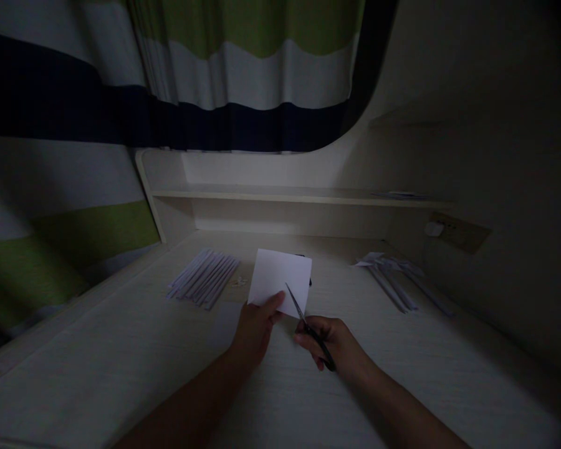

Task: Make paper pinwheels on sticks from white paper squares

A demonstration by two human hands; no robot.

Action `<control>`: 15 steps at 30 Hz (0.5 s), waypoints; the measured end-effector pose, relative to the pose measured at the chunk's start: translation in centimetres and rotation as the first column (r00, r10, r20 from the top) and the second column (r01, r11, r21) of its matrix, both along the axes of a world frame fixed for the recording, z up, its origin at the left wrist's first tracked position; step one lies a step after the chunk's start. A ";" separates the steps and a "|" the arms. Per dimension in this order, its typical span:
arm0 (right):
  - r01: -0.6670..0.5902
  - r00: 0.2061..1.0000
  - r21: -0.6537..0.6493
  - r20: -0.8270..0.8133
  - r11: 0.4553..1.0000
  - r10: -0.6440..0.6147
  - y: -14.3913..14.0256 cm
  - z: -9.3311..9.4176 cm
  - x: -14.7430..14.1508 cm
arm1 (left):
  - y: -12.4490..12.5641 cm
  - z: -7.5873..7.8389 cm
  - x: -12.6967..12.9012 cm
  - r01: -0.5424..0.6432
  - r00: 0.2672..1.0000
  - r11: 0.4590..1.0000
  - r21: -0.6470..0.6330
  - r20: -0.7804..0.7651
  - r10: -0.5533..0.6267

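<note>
A square sheet of white paper is pinched by its lower edge in my left hand, thumb on top. My right hand is closed round the black handles of a pair of scissors. The slim metal blades point up and left and lie over the paper's lower right part; I cannot tell whether they have cut into it. Part of a dark object peeks out behind the paper's right edge, its kind hidden. Another pale sheet lies on the desk beside my left wrist.
Several thin white paper sticks lie side by side at the left, with small pale bits next to them. More paper sticks with flared tops lie at the right. Behind runs a low shelf under a striped curtain; a wall socket is at the right.
</note>
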State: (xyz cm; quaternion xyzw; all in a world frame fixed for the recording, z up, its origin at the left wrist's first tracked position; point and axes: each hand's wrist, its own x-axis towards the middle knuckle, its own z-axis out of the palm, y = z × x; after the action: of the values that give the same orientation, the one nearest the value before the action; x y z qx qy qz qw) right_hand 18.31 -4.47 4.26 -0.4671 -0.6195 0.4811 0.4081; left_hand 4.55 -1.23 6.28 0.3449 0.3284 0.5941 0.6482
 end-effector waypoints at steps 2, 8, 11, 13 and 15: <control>0.003 1.000 -0.010 -0.006 1.000 -0.003 0.1 -0.1 0.0 | -0.1 0.1 0.0 0.003 1.000 1.000 -0.007 0.007 -0.003; -0.082 0.997 -0.053 -0.021 0.995 0.081 0.1 -0.4 0.2 | 0.3 0.3 -0.3 -0.065 0.997 0.998 0.014 0.043 0.065; -0.115 0.993 -0.123 0.022 0.986 0.119 0.5 -0.7 0.7 | 1.1 0.2 -0.9 -0.137 0.989 0.989 0.046 0.061 0.134; -0.051 0.998 -0.166 0.018 0.985 0.055 1.0 -0.8 1.3 | 1.6 0.2 -1.4 -0.174 0.984 0.983 0.065 0.049 0.171; 0.102 0.994 -0.162 -0.028 0.981 -0.108 1.7 -0.7 2.1 | 2.0 0.3 -1.7 -0.175 0.985 0.981 0.079 0.024 0.173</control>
State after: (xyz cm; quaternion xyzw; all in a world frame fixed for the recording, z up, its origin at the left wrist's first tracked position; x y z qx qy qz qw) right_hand 20.37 -2.76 3.55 -0.5217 -0.5457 0.5157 0.4051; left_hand 2.85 0.72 6.56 0.3359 0.3277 0.6640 0.5821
